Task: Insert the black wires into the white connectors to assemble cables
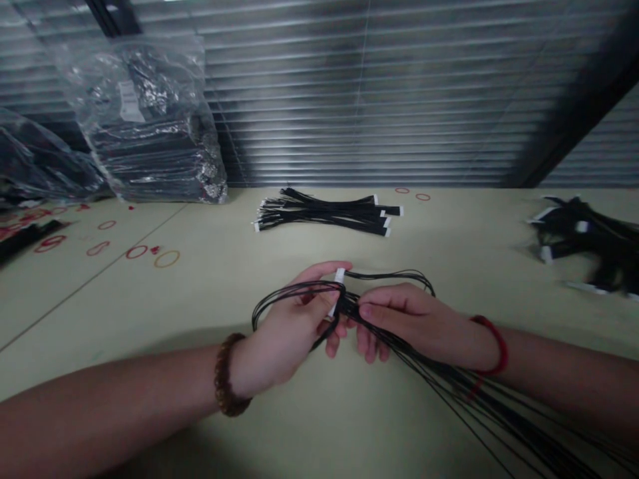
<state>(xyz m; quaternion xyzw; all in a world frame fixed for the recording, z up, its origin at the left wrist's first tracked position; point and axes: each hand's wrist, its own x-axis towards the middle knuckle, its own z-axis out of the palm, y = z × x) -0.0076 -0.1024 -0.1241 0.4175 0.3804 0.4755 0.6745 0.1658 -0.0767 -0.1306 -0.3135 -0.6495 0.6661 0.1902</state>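
Both my hands are together over the middle of the table, on a bundle of thin black wires (429, 364). My left hand (287, 332) grips the white connector (339, 275) at the bundle's end between thumb and fingers. Several wires loop out from there over the left hand, and another loop stands out to the right behind my right hand. My right hand (412, 319) pinches the wires just right of the connector. Beneath it the long wires trail down to the lower right, out of view. The fingers partly hide the connector.
A pile of black wire harnesses (324, 213) with white ends lies at the back middle. More harnesses (594, 239) lie at the right. A clear plastic bag (154, 146) of dark wires stands at the back left. Red rubber bands (136, 252) are scattered at left.
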